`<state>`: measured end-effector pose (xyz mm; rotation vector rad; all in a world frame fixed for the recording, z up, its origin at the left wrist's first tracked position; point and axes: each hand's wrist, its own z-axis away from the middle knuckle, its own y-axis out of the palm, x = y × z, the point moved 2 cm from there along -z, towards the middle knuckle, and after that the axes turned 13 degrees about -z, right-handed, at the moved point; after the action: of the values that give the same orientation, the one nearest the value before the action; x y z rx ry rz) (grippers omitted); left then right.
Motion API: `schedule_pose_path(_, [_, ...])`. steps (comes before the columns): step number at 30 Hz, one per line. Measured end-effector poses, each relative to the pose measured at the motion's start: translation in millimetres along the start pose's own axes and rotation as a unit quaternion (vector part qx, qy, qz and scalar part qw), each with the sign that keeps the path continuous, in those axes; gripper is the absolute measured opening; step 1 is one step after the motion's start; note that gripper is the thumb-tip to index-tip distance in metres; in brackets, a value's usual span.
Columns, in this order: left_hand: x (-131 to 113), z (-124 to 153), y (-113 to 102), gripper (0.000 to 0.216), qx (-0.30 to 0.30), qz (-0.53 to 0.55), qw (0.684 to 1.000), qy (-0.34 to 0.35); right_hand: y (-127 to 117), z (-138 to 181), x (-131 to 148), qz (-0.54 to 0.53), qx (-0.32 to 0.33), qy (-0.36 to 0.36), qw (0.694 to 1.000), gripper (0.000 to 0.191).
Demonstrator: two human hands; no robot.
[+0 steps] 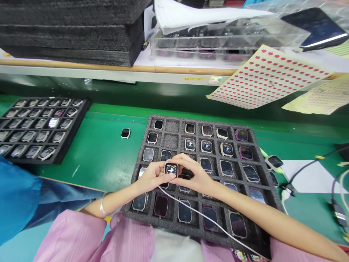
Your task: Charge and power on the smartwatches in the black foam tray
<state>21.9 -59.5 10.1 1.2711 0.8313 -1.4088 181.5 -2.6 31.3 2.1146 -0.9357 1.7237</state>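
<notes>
Both my hands meet over the middle of a dark foam tray [252, 136] on the green bench. Together they hold a small smartwatch body [171, 169] with its screen lit. My left hand [151, 175] pinches its left side; my right hand [195, 175] curls round its right side and top. A white cable [207, 218] runs from under the watch across the tray toward me. The tray's cells hold several watch bodies, some with lit screens, some dark, some purple-edged.
A second foam tray [69, 140] of watches lies at the far left, a loose watch [125, 133] between the trays. Another watch [274, 161] and cables sit at the right. A sheet of red stickers [267, 78] hangs off the shelf, which carries black foam stacks [73, 32] and clear trays.
</notes>
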Motion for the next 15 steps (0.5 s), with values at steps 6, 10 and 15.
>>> schedule_pose_path(6, [5,-1,-1,0.033,0.003,-0.052,0.999,0.004,-2,0,5,0.114,0.034,-0.038,0.992,0.047])
schedule_pose_path(10, [5,-5,2,0.035,0.0,-0.087,0.996,0.011,-18,-16,14,0.19,0.053,-0.038,0.98,0.039])
schedule_pose_path(15, [-2,-4,4,0.035,0.025,-0.066,0.997,0.0,-44,-50,-10,0.247,-0.038,-0.03,0.968,0.036])
